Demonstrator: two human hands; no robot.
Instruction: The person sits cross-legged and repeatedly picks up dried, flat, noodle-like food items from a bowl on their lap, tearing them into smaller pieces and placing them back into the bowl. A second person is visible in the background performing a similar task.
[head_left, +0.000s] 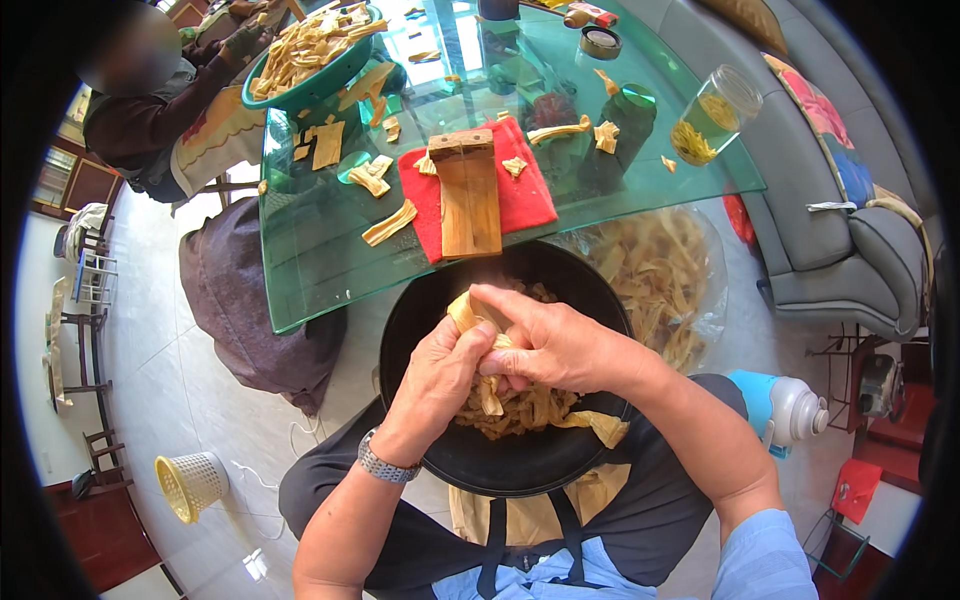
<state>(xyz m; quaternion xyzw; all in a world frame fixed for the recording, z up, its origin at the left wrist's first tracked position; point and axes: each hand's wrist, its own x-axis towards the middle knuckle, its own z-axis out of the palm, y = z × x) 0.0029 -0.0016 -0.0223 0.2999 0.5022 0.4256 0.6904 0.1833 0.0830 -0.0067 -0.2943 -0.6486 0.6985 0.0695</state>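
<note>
- Nearest the lens: the left forearm, with a metal watch point(388, 460) at the wrist, and the right forearm, both reaching in over the lap.
- Left hand point(440, 362): closed around a dried yellow strip point(462, 311), thumb on top. From my remote station I cannot see the fingers underneath.
- Right hand point(552, 342): grasping the same strip, thumb pressed near the left thumb, index finger extended; the other fingertips are partly hidden.
- Strip location: between the two hands, above a black bowl point(478, 472) holding broken pieces point(530, 408).
- Bowl: set between the person's legs; I cannot confirm what supports it. In my judgement, a shifting knee could tip it and spill the contents.
- Loose piece point(607, 430): lies at the bowl's right side, reaching the rim. A brush of the right forearm could send it over.
- Held strip: I judge it brittle; a sudden snap could throw fragments past the rim or let the thumbs slip.
- Wooden block point(470, 205): on a red cloth point(527, 195) at the near edge of the glass table point(325, 255). I rate a knock or tug on the cloth as enough to drop it toward the bowl.
</note>
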